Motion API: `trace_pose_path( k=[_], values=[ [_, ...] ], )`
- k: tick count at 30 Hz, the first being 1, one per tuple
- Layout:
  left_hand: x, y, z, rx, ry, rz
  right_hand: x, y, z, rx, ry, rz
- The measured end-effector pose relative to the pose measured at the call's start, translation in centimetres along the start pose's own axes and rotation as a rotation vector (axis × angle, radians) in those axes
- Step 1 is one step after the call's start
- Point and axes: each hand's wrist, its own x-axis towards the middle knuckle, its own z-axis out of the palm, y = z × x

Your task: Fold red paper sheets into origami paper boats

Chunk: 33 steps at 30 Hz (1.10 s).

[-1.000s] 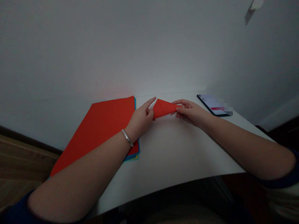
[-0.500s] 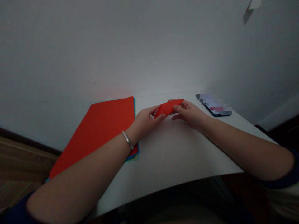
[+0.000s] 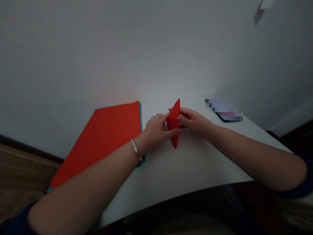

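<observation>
A folded piece of red paper (image 3: 174,120), narrow and pointed at both ends, is held upright above the white table (image 3: 193,163). My left hand (image 3: 157,130) grips it from the left, thumb across its lower front and fingers behind. From the right, my right hand (image 3: 195,121) pinches its edge, with the thumb on the near face and the other fingers partly hidden behind the paper. A silver bangle (image 3: 136,150) circles my left wrist.
Left on the table lies a stack of coloured sheets (image 3: 110,130), red on top, with blue and yellow edges showing beneath. A phone (image 3: 225,112), its screen blurred, lies at the back right. The grey wall (image 3: 146,49) rises behind the table.
The folded red paper has turned from a slanting, nearly sideways position to upright, points up and down. Both hands have shifted their hold along with it.
</observation>
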Motion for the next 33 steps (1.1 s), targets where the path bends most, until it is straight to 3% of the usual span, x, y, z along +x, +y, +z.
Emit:
trace_pose_path(
  k=[4,10,19,27,33],
  values=[
    [0.0,0.2,0.2,0.132,0.01,-0.016,0.0,0.1,0.2,-0.081,-0.024,0.001],
    [-0.2,1.2,0.3,0.049,-0.035,-0.025,0.0,0.2,0.6,-0.13,-0.014,-0.014],
    [-0.3,1.0,0.3,-0.253,-0.052,0.022,0.1,0.1,0.5,-0.133,-0.013,-0.022],
    [-0.1,0.6,0.3,-0.367,-0.08,-0.002,0.0,0.0,0.5,-0.146,0.017,-0.021],
    [-0.1,0.8,0.8,-0.682,-0.078,-0.08,-0.1,-0.1,0.7,-0.159,0.065,-0.011]
  ],
)
